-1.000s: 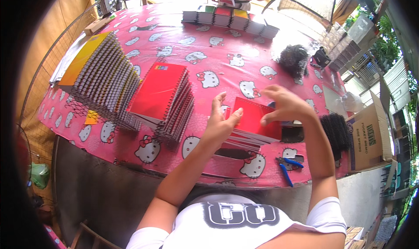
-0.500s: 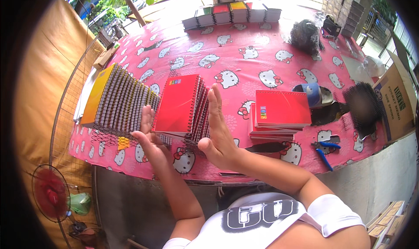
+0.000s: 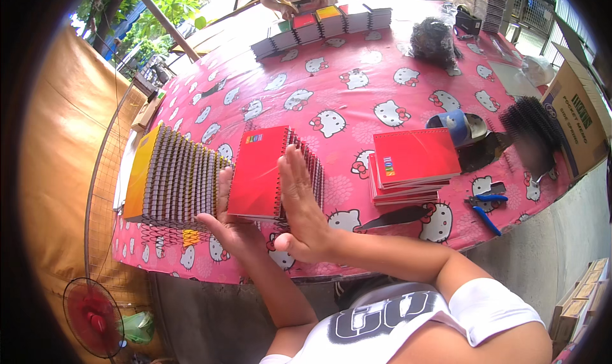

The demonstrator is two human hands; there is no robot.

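Note:
Both my hands are raised with fingers stretched out, one on each side of a stack of red spiral notebooks (image 3: pixel 260 169). My left hand (image 3: pixel 233 217) is by the stack's left side, in the gap beside a taller stack of yellow-covered spiral notebooks (image 3: pixel 140 173). Across the red stack's spiral side stands my right hand (image 3: pixel 301 211), palm turned inward; whether it presses on the stack I cannot tell. A smaller pile of red spiral notebooks (image 3: pixel 414 157) lies to the right, its layers slightly uneven.
Blue-handled pliers (image 3: pixel 488 208), a blue tape roll (image 3: pixel 452 125) and black wire spirals (image 3: pixel 532 131) lie right of the pile, near a cardboard box (image 3: pixel 577 118). Across the pink table (image 3: pixel 331 173), a co-worker's hands (image 3: pixel 280 8) touch a row of notebook stacks (image 3: pixel 331 26). A red fan (image 3: pixel 94 319) stands lower left.
My right hand has come leftward, closer to the red stack's spiral side. My left hand stays at the other side. The view has shifted, and the co-worker's hands show more at the far stacks.

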